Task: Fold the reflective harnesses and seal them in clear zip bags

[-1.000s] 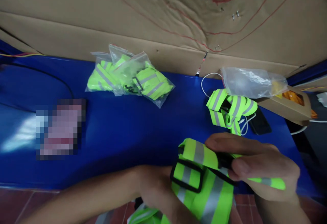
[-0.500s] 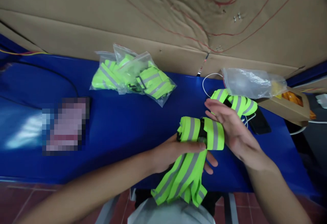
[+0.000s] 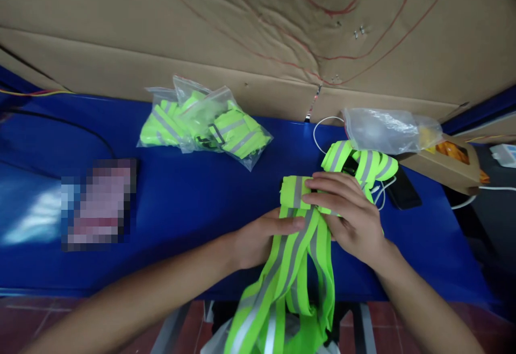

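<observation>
A neon yellow-green reflective strap [image 3: 296, 252] with a grey stripe hangs in folds from my hands, its lower loops dropping past the table edge over my lap. My left hand [image 3: 266, 235] grips it from the left, thumb lying across the front, other fingers hidden behind. My right hand [image 3: 350, 214] is wrapped over the upper right part of the folded bundle, covering most of the black piece there. Just behind my right hand lies another coiled reflective strap [image 3: 366, 165] with a black buckle.
Clear bags of reflective straps [image 3: 209, 122] lie at the back of the blue table [image 3: 181, 198]. An empty-looking plastic bag [image 3: 382, 131], a cardboard box [image 3: 451, 168] with orange contents and a black phone [image 3: 403, 190] with white cable are at right. A blurred-out flat object [image 3: 100, 203] lies left.
My right hand has moved left from beside the bundle and closed over its upper right part. The strap's loops now hang lower and spread wider. The view has shifted slightly.
</observation>
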Motion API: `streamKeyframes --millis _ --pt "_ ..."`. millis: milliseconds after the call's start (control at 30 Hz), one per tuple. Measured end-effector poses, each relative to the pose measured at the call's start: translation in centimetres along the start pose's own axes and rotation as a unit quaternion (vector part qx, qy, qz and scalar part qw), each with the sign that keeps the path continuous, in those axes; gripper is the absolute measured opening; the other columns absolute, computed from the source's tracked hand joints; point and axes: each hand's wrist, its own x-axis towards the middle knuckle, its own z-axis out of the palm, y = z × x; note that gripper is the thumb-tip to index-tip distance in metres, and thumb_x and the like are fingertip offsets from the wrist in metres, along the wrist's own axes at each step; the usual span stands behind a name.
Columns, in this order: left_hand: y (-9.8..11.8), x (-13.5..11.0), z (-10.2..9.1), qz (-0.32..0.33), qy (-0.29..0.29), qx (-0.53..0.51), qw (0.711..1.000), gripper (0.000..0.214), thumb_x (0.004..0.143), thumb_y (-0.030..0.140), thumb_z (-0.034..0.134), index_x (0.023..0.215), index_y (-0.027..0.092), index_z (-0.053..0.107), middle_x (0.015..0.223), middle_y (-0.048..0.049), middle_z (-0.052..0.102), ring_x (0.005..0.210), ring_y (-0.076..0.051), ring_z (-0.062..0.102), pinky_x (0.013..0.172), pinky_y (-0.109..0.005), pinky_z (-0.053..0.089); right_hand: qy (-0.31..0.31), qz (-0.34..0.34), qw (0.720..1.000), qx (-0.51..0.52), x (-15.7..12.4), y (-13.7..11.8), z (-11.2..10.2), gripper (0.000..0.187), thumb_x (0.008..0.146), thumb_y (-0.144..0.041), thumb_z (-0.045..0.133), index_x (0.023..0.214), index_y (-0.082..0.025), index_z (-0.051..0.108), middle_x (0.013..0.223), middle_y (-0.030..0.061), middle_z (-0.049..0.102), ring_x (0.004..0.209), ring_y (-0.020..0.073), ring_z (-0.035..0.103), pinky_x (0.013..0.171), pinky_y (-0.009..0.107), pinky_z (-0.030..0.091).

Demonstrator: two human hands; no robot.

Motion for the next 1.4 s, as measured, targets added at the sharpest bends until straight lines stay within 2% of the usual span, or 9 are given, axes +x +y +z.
streamKeyframes --millis 200,367,533,633,867,1000,1200,1300,1400 --pt "0.3 0.3 0.2 0.007 0.111 0.066 0.992 0.063 0.075 0.066 0.082 0.111 0.015 0.075 0.094 -0.0088 0.078 0.082 -0.023 0.074 0.082 -0.034 0.057 -0.102 0.078 0.987 0.096 0.6 -0.5 -0.5 0.027 0.093 -0.018 0.067 0.119 -0.025 0.066 0.155 0.0109 0.049 0.153 0.0317 0.038 0.124 0.052 0.036" --pt "0.5 0.6 0.3 0.041 0.064 0.05 0.996 0.047 0.08 0.042 0.086 0.117 0.016 0.075 0.097 -0.0122 0.08 0.092 -0.027 0.077 0.087 -0.036 0.058 0.052 0.217 0.96 0.171 0.4 -0.1 0.0 0.05 0.094 -0.031 0.071 0.14 -0.033 0.053 0.158 0.0084 0.046 0.15 0.0298 0.042 0.122 0.051 0.041" --pt "0.5 0.8 0.4 0.047 0.053 0.061 0.996 0.034 0.075 0.018 0.087 0.107 0.013 0.079 0.098 -0.0129 0.081 0.099 -0.029 0.076 0.093 -0.036 0.055 -0.063 0.351 0.888 0.292 0.2 0.9 0.1 0.052 0.091 -0.04 0.075 0.14 -0.03 0.06 0.122 0.0071 0.074 0.104 0.0258 0.074 0.071 0.033 0.064" --pt "0.7 0.7 0.3 0.037 0.077 0.035 0.996 0.027 0.07 0.016 0.089 0.095 0.014 0.08 0.094 -0.0098 0.081 0.09 -0.025 0.076 0.089 -0.035 0.055 -0.053 0.285 0.922 0.256 0.1 0.5 0.2 0.033 0.092 -0.031 0.075 0.124 -0.026 0.073 0.116 0.0064 0.077 0.105 0.0263 0.075 0.082 0.038 0.063" --pt "1.1 -0.2 -0.4 0.006 0.015 0.018 1.0 0.047 0.057 0.027 0.096 0.099 0.017 0.079 0.091 -0.0059 0.079 0.085 -0.023 0.075 0.084 -0.032 0.056 -0.04 0.009 0.998 0.054 -0.2 0.1 -0.7 0.059 0.094 -0.007 0.058 0.145 -0.037 0.06 0.144 0.0023 0.066 0.138 0.0284 0.055 0.113 0.054 0.046" --pt "1.2 -0.2 -0.6 0.036 -0.009 0.042 0.998 0.063 0.059 0.053 0.096 0.108 0.018 0.077 0.096 -0.0085 0.079 0.088 -0.025 0.075 0.081 -0.032 0.056 -0.067 0.001 0.997 0.023 -0.2 0.8 -1.2 0.062 0.092 -0.001 0.051 0.141 -0.037 0.063 0.147 0.0015 0.061 0.142 0.028 0.049 0.114 0.052 0.044" --pt "1.7 0.3 -0.1 0.025 0.096 0.025 0.995 0.046 0.066 0.039 0.088 0.102 0.012 0.077 0.089 -0.0099 0.078 0.076 -0.023 0.072 0.072 -0.033 0.057 -0.101 0.089 0.99 0.046 0.0 0.7 -0.6 0.06 0.094 -0.011 0.06 0.148 -0.034 0.053 0.163 0.0075 0.037 0.151 0.0283 0.038 0.119 0.05 0.043" --pt "2.3 0.6 0.0 0.044 0.12 -0.002 0.992 0.044 0.07 0.04 0.081 0.102 0.01 0.077 0.091 -0.0127 0.079 0.08 -0.025 0.073 0.077 -0.035 0.057 0.006 0.116 0.993 0.015 -0.2 0.2 -0.1 0.059 0.089 -0.025 0.074 0.144 -0.029 0.054 0.157 0.0131 0.04 0.145 0.0321 0.044 0.115 0.051 0.045" --pt "2.8 0.9 0.2 0.105 0.152 -0.004 0.983 0.049 0.075 0.044 0.078 0.11 0.01 0.075 0.099 -0.0139 0.079 0.086 -0.027 0.074 0.083 -0.037 0.057 0.093 0.175 0.979 0.046 -0.5 -0.6 0.7 0.017 0.094 -0.027 0.069 0.111 -0.025 0.069 0.108 0.0082 0.065 0.1 0.0232 0.065 0.087 0.038 0.057"
